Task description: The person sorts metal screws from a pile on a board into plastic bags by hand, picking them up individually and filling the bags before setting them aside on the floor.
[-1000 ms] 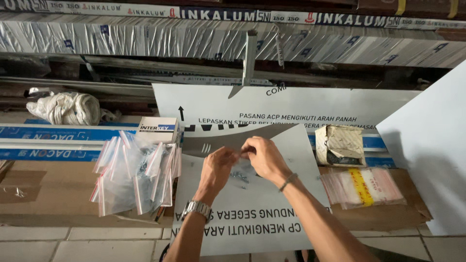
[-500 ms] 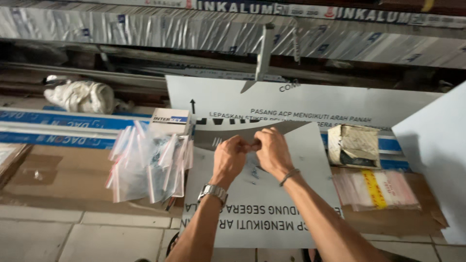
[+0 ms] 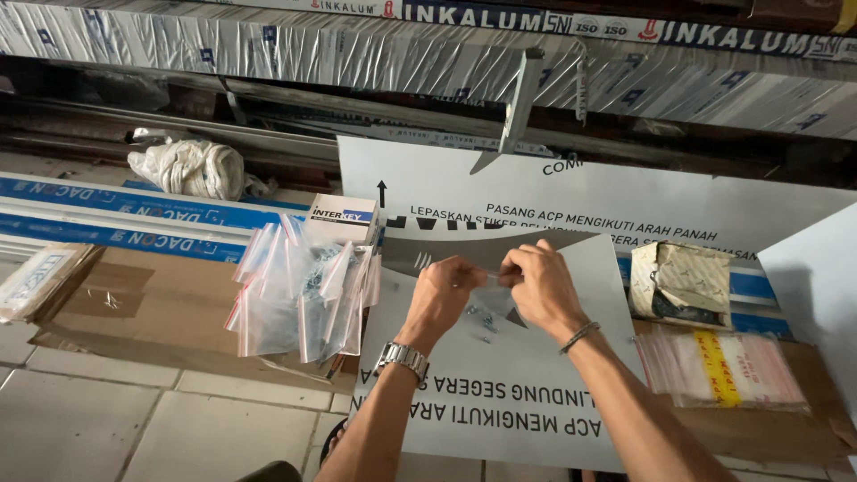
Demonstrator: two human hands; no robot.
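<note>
left hand [image 3: 444, 295] and right hand [image 3: 539, 287] drawn closer, fingers pinching small clear bag [image 3: 486, 282]

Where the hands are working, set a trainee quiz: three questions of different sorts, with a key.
1. True or false: the left hand and the right hand pinch one small clear bag between them.
2. Which wrist bears the metal watch?
3. The pile of zip bags lies: A) to the left of both hands, B) to the right of both hands, C) up on the shelf.
Key: 1 true; 2 the left; 3 A.
</note>
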